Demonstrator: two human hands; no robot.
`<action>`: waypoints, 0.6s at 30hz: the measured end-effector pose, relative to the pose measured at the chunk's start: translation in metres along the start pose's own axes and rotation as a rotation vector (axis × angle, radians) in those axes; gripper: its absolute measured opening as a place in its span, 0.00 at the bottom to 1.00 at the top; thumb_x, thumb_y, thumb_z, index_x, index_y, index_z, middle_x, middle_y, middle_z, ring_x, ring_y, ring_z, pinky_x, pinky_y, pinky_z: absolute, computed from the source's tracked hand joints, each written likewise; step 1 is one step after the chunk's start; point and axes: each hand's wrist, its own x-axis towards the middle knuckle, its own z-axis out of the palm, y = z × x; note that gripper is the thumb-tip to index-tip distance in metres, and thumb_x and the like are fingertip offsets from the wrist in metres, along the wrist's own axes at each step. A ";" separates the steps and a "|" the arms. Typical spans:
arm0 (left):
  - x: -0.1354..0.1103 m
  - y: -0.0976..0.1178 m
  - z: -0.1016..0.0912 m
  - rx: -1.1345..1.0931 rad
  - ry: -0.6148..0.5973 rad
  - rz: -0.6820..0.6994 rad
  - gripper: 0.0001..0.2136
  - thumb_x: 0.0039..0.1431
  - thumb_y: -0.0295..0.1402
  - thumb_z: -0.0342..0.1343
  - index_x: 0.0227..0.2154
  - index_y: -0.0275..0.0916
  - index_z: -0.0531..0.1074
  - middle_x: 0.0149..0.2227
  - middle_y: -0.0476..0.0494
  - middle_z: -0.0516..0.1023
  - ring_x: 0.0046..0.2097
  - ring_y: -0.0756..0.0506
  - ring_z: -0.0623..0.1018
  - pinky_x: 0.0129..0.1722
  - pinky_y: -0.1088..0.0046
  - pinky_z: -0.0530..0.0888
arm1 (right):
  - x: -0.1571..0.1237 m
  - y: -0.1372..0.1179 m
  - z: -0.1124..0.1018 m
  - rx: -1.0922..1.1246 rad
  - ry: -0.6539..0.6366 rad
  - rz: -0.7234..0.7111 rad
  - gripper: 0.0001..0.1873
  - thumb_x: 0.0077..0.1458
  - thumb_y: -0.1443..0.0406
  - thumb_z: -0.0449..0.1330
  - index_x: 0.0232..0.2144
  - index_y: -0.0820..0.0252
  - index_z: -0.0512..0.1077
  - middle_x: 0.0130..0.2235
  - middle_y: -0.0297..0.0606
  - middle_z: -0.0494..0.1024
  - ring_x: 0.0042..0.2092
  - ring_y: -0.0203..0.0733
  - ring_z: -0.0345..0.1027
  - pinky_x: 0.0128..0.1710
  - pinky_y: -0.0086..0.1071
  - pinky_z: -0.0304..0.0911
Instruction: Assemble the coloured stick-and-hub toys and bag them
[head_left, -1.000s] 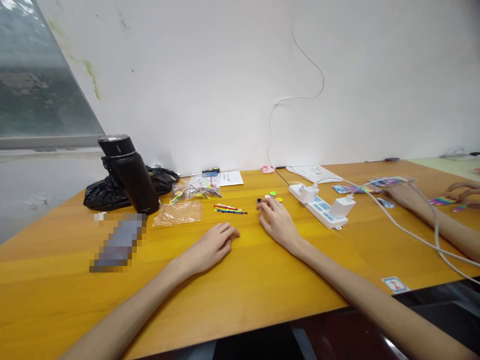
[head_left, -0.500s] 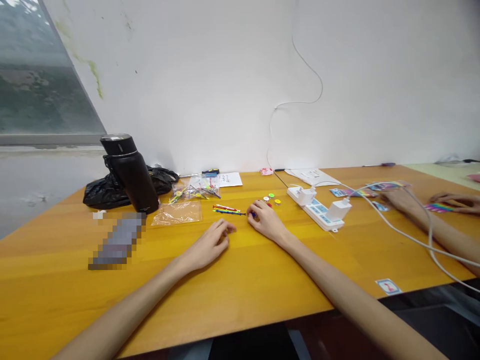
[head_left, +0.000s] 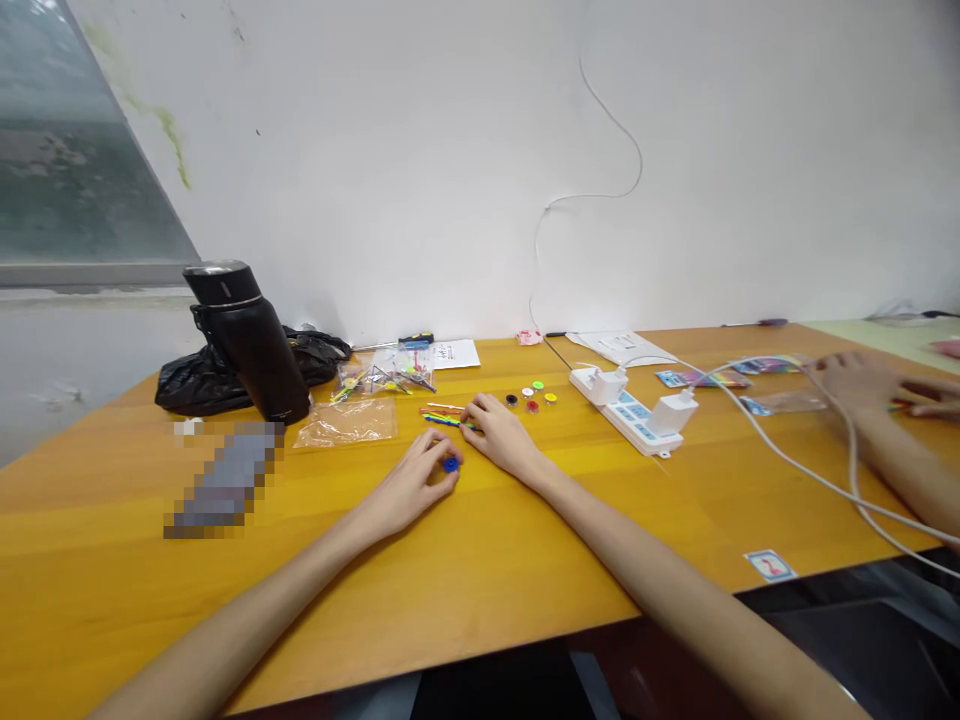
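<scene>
My left hand rests on the table with thumb and fingers closed around a small blue round disc. Just beyond it, my right hand curls its fingers over the right end of a small bunch of thin coloured sticks. Its fingertips pinch at a blue stick, partly hidden by them. Right of that hand lie several small discs: a black disc, a white disc, a green disc, a red disc and a yellow disc.
A clear plastic bag lies left of the sticks, with a bag of coloured parts behind. A black bottle and blurred-out flat object are farther left. A power strip with cables lies right; another person's hand moves beyond.
The blue disc, formerly at my right fingers, is now in my left hand. My right hand has moved left onto the sticks, exposing the black and red discs.
</scene>
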 end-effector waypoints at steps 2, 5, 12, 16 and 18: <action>0.000 -0.001 -0.001 -0.012 -0.010 -0.004 0.06 0.67 0.34 0.52 0.44 0.43 0.71 0.47 0.44 0.70 0.46 0.44 0.73 0.47 0.67 0.71 | 0.000 0.000 -0.001 -0.017 -0.021 -0.013 0.03 0.65 0.67 0.59 0.37 0.59 0.73 0.40 0.41 0.75 0.46 0.45 0.68 0.46 0.36 0.64; 0.002 -0.005 -0.001 -0.054 -0.007 -0.014 0.08 0.68 0.38 0.52 0.44 0.42 0.73 0.45 0.43 0.72 0.43 0.45 0.72 0.44 0.68 0.71 | 0.000 0.001 -0.004 0.019 -0.003 -0.037 0.04 0.65 0.67 0.58 0.36 0.58 0.72 0.40 0.41 0.76 0.45 0.46 0.68 0.47 0.37 0.63; 0.010 -0.019 -0.005 -0.455 0.112 -0.132 0.13 0.64 0.42 0.58 0.46 0.41 0.72 0.44 0.44 0.77 0.43 0.46 0.77 0.49 0.66 0.73 | -0.004 -0.014 -0.011 0.664 0.093 0.169 0.07 0.67 0.61 0.55 0.40 0.59 0.70 0.35 0.36 0.76 0.37 0.39 0.72 0.39 0.32 0.65; 0.014 -0.023 -0.007 -0.570 0.206 -0.216 0.17 0.58 0.44 0.63 0.45 0.40 0.73 0.46 0.43 0.79 0.42 0.45 0.79 0.50 0.65 0.75 | -0.010 -0.034 -0.011 0.854 -0.095 0.165 0.10 0.66 0.59 0.56 0.47 0.57 0.69 0.30 0.31 0.75 0.33 0.37 0.71 0.37 0.30 0.66; 0.014 -0.025 -0.006 -0.562 0.214 -0.232 0.18 0.56 0.45 0.65 0.43 0.39 0.73 0.44 0.43 0.81 0.43 0.44 0.80 0.51 0.64 0.76 | -0.012 -0.039 -0.007 0.881 -0.139 0.191 0.12 0.65 0.59 0.57 0.47 0.56 0.67 0.29 0.30 0.75 0.30 0.37 0.70 0.34 0.29 0.65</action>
